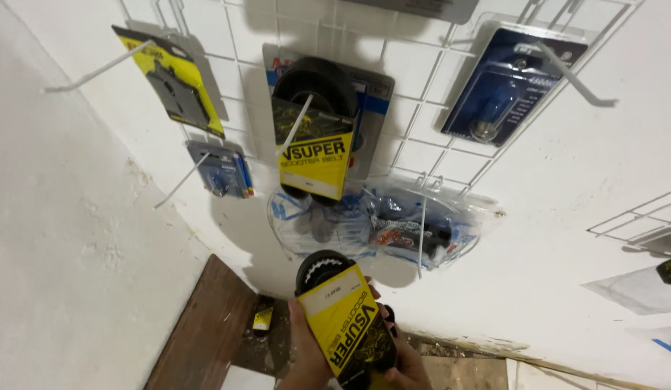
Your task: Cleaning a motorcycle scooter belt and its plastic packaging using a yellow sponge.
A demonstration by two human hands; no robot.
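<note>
Low in front of the wall rack (422,108), the left hand (306,354) and right hand (406,365) close their fingers round the sleeved scooter belt (342,318) — light, rubbery, floppy I'd judge — best gripped by its stiff cardboard sleeve.

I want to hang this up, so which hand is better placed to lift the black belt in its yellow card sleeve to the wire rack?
Probably the left hand: it wraps the belt's yellow sleeve, whereas the right hand only steadies its lower edge.
</note>
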